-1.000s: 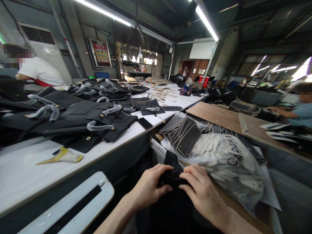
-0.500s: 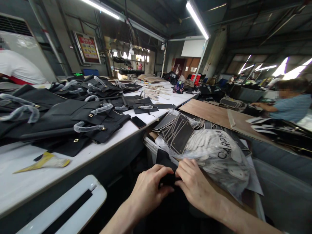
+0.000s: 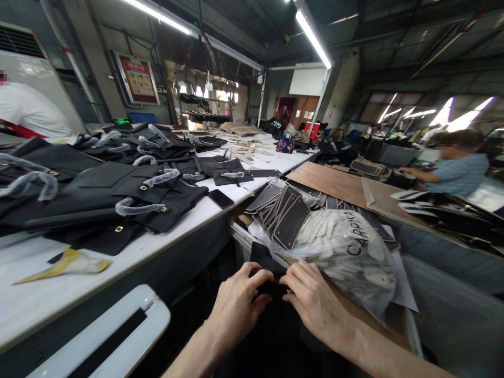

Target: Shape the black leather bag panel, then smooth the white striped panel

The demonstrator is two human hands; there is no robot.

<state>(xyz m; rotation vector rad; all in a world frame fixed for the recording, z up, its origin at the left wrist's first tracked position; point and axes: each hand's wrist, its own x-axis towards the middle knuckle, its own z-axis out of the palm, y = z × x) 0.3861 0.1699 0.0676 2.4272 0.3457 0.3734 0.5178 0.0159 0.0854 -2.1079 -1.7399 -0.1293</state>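
Low in the middle of the view, a black leather-like piece (image 3: 261, 253) is pinched between both my hands; its lower part merges into the dark below, so its full shape cannot be made out. My left hand (image 3: 239, 295) has thumb and fingers closed on its left side. Close beside it, my right hand (image 3: 313, 300) grips the same piece, fingertips curled over the edge. Just beyond my hands stands a bin (image 3: 241, 234) with a stack of dark panels (image 3: 292, 218) and a clear plastic bag (image 3: 350, 252) of pale-edged pieces.
Black handbags (image 3: 104, 181) with wrapped handles cover the white table (image 3: 189, 220) at left. A phone (image 3: 220, 198) and a yellow-and-white tapered tool (image 3: 65, 266) lie near its edge. A white slotted plate (image 3: 129, 320) juts in at lower left. Co-workers sit at far left and right.
My fingertips are slightly farther apart along the black piece. The whole view has shifted a little to the right; the hands stay on the piece.
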